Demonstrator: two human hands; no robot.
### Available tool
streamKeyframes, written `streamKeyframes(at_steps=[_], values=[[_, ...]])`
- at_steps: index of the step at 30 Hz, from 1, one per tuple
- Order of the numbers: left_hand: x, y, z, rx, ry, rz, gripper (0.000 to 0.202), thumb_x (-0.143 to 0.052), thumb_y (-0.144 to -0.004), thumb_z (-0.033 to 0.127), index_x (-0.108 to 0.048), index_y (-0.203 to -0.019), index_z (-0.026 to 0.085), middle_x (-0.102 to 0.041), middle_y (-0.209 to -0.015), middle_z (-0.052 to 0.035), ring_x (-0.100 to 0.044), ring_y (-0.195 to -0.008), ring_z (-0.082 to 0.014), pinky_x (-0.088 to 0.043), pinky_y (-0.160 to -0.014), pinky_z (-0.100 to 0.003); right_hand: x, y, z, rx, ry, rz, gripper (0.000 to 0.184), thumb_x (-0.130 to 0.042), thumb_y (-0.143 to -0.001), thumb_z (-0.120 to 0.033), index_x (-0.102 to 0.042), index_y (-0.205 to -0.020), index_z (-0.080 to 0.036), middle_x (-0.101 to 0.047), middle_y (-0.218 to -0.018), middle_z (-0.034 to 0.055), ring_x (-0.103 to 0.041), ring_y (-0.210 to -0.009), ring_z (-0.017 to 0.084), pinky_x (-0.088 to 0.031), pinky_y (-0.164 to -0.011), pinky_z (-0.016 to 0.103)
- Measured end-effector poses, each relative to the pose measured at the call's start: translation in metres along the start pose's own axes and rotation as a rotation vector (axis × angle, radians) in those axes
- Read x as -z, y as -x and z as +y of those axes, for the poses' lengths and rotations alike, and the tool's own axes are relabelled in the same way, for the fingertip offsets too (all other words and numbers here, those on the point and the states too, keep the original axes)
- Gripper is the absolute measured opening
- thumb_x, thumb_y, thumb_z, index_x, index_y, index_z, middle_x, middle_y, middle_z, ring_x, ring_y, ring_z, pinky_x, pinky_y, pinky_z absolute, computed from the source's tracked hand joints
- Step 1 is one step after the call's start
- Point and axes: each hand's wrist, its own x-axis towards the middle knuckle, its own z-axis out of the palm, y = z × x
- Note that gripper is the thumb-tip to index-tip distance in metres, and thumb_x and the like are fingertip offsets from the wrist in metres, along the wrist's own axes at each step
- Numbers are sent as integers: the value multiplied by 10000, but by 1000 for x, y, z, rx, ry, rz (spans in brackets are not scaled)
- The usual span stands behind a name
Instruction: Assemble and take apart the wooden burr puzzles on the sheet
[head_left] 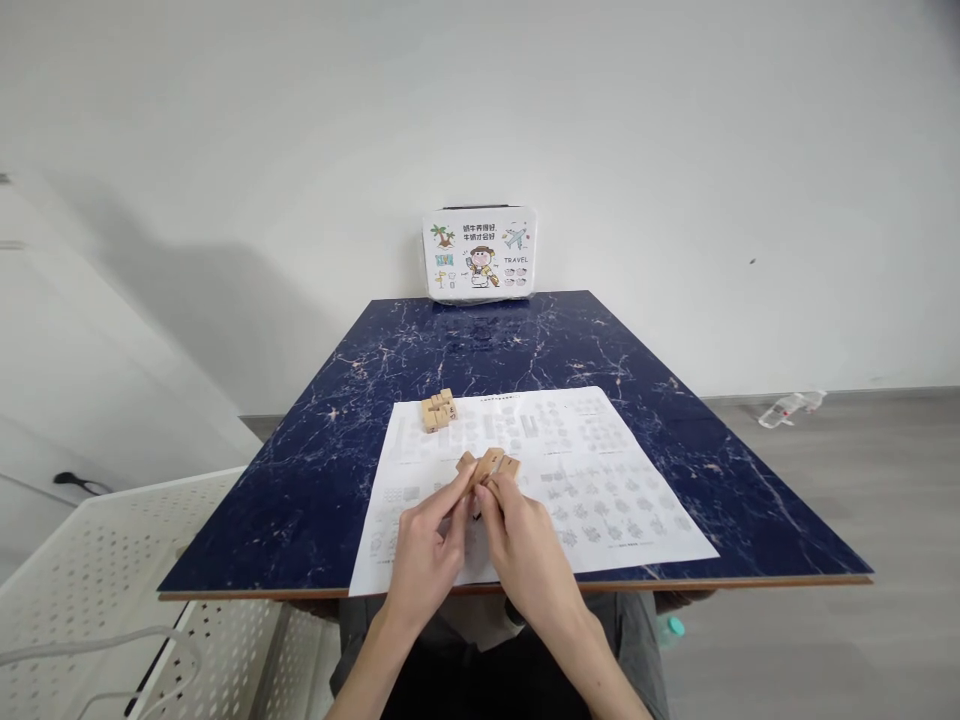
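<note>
Several small wooden puzzle pieces (pixel 491 461) are gathered between my two hands, low over a printed sheet. My left hand (pixel 429 545) pinches them from the left with thumb and fingertips. From the right, my right hand (pixel 525 545) closes on the same pieces, its thumb close to the other thumb. Dark marks show on the tops of the pieces; their lower parts are hidden by my fingers. Beyond my left hand, a notched cluster of wooden puzzle pieces (pixel 438 412) rests on the paper sheet (pixel 420 470), which carries printed assembly drawings.
The blue marble-patterned table (pixel 322 480) has its near edge at my lap. A white cartoon-printed case (pixel 480 255) stands at the back against the wall. White perforated baskets (pixel 90 560) sit at the left. A plastic bottle (pixel 791 408) lies on the floor to the right.
</note>
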Motion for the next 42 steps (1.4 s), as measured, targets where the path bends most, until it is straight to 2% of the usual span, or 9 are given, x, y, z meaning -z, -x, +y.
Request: streamKeyframes(at_steps=[6, 13, 16, 20, 22, 25, 29, 36, 42], values=[[0, 0, 0, 4, -3, 10, 418, -523, -1071, 365, -638, -1463, 280, -640, -1497, -35, -620, -1374, -278, -535, -1150, -442, 2, 0, 3, 6, -46, -10, 322, -344, -1106, -451, -525, -943, -241, -612, -685, 4, -580, -513, 207, -321, -466, 275], [2, -3, -4, 100, 58, 93, 491, -561, -1048, 441, -599, -1502, 257, -623, -1514, -64, -630, -1359, -316, -556, -1117, -449, 31, 6, 18, -4, -7, 30, 409, -386, -1094, -535, -651, -1127, -225, -696, -827, 43, -691, -726, 229, -519, -648, 315], [2, -4, -5, 128, 100, 117, 504, -570, -1041, 449, -597, -1501, 248, -622, -1517, -66, -618, -1372, -304, -552, -1121, -418, 29, 6, 30, 42, 137, 170, 465, -580, -1002, -565, -576, -1336, -242, -653, -1276, 142, -662, -1172, 327, -583, -905, 450], [2, -6, -5, 161, 152, 146, 511, -585, -1028, 452, -608, -1485, 223, -623, -1515, -80, -620, -1371, -290, -562, -1113, -392, 12, 1, 45, 93, 249, 138, 882, -770, -868, -538, -315, -1589, -313, -334, -1655, 162, -335, -1535, 420, -451, -1135, 640], [2, -6, -5, 162, 162, 147, 508, -591, -1027, 446, -607, -1483, 222, -609, -1529, -81, -615, -1377, -288, -560, -1116, -395, 5, -2, 50, 120, 265, 119, 965, -806, -840, -510, -261, -1611, -309, -298, -1678, 173, -277, -1560, 444, -390, -1168, 695], [2, -6, -5, 160, 169, 143, 503, -601, -1026, 435, -605, -1486, 230, -601, -1538, -79, -616, -1377, -289, -560, -1120, -401, 1, -8, 55, 177, 271, 130, 891, -797, -859, -460, -311, -1581, -267, -432, -1595, 191, -358, -1515, 442, -325, -1198, 722], [3, -4, -5, 146, 156, 134, 499, -600, -1032, 433, -601, -1495, 248, -601, -1538, -75, -609, -1383, -303, -551, -1131, -423, 8, -9, 52, 167, 235, 179, 686, -776, -863, -376, -466, -1460, -241, -607, -1380, 156, -549, -1327, 397, -456, -1116, 653], [3, -4, -1, 123, 120, 51, 492, -563, -1051, 450, -578, -1519, 296, -593, -1551, -51, -585, -1411, -305, -522, -1157, -456, 45, 7, 44, 17, -49, 214, 710, -793, -858, -517, -496, -1454, -271, -582, -1470, 133, -575, -1351, 365, -524, -1097, 555], [12, -7, 12, 126, 215, -83, 471, -556, -1039, 494, -643, -1452, 285, -663, -1472, -94, -639, -1338, -324, -513, -1143, -491, 56, 2, 36, 169, -341, 113, 655, -802, -889, -446, -511, -1460, -314, -557, -1534, 98, -561, -1394, 319, -494, -1171, 515]])
